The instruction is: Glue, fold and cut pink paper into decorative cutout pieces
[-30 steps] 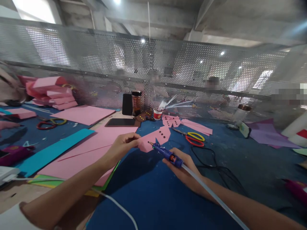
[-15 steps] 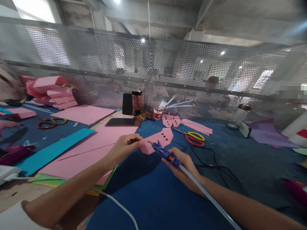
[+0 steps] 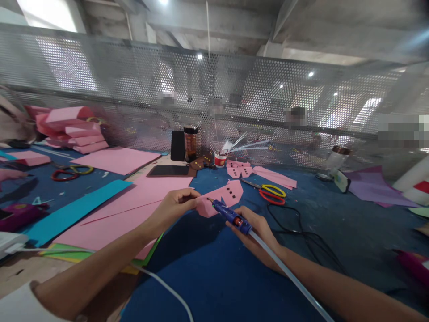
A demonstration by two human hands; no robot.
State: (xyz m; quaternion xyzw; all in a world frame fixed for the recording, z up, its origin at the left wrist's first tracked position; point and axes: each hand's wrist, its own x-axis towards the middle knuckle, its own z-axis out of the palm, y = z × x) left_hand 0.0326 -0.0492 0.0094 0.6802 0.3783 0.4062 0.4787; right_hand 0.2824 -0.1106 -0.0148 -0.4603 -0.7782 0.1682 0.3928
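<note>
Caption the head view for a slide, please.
Left hand holding a pink, dark-spotted paper cutout; right hand pointing a slim blue plastic glue gun at it.

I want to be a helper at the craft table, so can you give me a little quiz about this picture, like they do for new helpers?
1. What does the right hand hold?
A. a phone
B. a glue gun
C. scissors

2. True or false: clear sticks poke out of the red and white cup.

3. Fill in the colour: the left hand holds a ____ paper piece with small dark squares on it.

Key: 1. B; 2. true; 3. pink
</note>
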